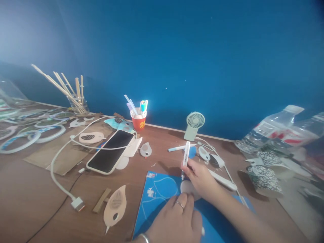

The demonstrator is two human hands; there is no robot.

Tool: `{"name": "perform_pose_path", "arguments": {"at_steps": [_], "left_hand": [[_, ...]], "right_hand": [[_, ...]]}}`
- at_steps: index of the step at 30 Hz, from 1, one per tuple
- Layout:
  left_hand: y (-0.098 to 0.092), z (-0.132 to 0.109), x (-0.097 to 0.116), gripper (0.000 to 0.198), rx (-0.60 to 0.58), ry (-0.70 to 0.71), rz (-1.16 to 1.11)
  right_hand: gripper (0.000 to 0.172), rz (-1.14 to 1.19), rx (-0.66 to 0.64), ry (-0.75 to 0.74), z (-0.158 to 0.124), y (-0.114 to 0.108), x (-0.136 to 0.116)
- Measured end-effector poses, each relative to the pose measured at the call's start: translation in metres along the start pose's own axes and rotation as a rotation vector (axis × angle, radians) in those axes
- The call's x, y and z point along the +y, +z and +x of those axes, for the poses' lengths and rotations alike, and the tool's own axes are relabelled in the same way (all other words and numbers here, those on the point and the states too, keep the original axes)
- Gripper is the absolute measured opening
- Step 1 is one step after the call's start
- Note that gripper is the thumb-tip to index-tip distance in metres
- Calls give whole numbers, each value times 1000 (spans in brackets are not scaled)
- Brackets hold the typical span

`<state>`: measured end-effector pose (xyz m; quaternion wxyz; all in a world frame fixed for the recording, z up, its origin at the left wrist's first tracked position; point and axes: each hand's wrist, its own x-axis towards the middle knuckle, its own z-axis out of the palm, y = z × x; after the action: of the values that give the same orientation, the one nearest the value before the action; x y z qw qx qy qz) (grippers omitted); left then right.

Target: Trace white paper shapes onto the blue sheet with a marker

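My right hand [199,177] is closed round a white marker [186,155]. The marker stands nearly upright, its dark lower end pointing down at the edge of a grey rounded cutout [186,186]. My left hand [174,219], with a ring on one finger, lies flat with its fingertips pressing on that cutout. Both hands cover part of it. Underneath lies a blue sheet [145,189] with pale leaf-like outlines drawn on it and white torn patches at its upper left.
Left are a bird cutout [115,206], a phone [111,152], a white cable [54,172] and tape rolls [48,135]. Behind stand a red paper cup [138,120] of pens, a green fan [194,125] and a jar of sticks [78,103]. Plastic bottles [273,128] are at right.
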<state>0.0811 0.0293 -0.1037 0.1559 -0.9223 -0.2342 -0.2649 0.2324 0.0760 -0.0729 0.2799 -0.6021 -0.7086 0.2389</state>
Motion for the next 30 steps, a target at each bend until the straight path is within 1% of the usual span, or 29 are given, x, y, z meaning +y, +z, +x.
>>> {"name": "perform_pose_path", "arguments": {"at_steps": [5, 13, 17, 23, 27, 30], "left_hand": [[-2, 1, -4, 8, 17, 16, -23], [-2, 2, -6, 11, 7, 38, -28], [-2, 2, -7, 9, 23, 51, -8], [-2, 1, -9, 11, -38, 86, -3], [-2, 1, -11, 12, -76, 67, -19], [-5, 4, -13, 14, -130, 63, -52]], "right_hand": [[28, 9, 49, 45, -1, -1, 4], [28, 71, -10, 0, -2, -4, -4], [27, 70, 17, 30, -2, -2, -3], [23, 72, 91, 129, -3, -4, -2], [23, 84, 137, 185, -3, -7, -3], [23, 130, 171, 210, -4, -6, -3]]}}
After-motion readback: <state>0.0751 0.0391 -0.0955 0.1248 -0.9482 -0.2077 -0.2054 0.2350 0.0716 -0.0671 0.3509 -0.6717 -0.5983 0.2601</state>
